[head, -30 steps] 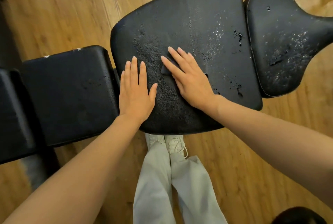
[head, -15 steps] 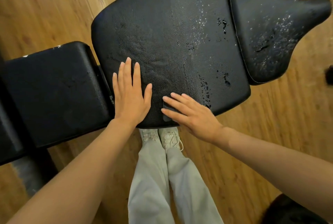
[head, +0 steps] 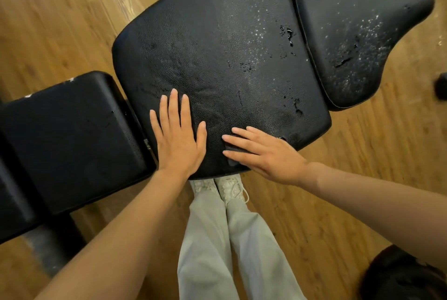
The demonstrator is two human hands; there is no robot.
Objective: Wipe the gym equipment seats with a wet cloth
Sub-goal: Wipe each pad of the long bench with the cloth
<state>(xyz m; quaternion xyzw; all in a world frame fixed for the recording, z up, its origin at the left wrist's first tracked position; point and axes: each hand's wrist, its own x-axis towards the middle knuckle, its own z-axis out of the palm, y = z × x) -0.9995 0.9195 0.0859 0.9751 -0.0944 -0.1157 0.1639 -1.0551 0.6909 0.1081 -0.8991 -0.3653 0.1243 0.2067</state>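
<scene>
Left hand (head: 177,137) lies flat, fingers straight and together, on the near edge of the large black seat (head: 217,58). Right hand (head: 268,154), fingers extended, presses a dark cloth (head: 232,152) against the seat's near edge, just beside the left hand.

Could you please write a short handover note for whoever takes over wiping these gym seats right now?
Left hand: flat and open, pressing the near edge of the large middle pad.
Right hand: straight fingers pressing a dark cloth onto the same pad's near edge.
Done: cannot tell for certain; the middle pad's left part shows no specks.
Left: white specks and flaking remain on the middle pad's right part and on the narrow end pad; the left pad is untouched by either hand.
</scene>
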